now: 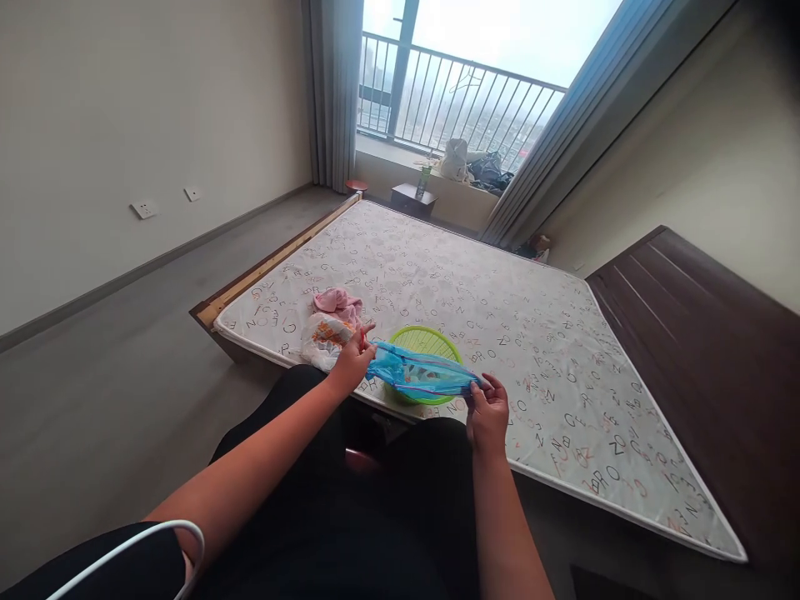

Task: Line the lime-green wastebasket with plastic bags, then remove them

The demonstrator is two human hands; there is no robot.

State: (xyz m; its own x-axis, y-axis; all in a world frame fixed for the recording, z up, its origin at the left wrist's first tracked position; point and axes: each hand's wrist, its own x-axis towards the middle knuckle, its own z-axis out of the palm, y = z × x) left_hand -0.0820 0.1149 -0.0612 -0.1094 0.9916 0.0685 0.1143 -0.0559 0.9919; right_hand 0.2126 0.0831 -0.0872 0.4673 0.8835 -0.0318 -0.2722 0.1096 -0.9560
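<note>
A blue see-through plastic bag with dark purple lines along it is stretched sideways between my two hands. My left hand pinches its bunched left end, and something small and red shows at those fingers, too small to name. At the other end, my right hand grips the bag between thumb and fingers. Behind and below the bag stands a green plastic basket on the mattress, partly covered by it. Just left of my left hand lie a white plastic bag with orange print and a pink cloth.
The letter-printed mattress rests on a wooden bed frame, with a dark headboard at right. Beyond it are a small dark cabinet, grey curtains and a windowsill with bags. A white cable crosses near my left arm.
</note>
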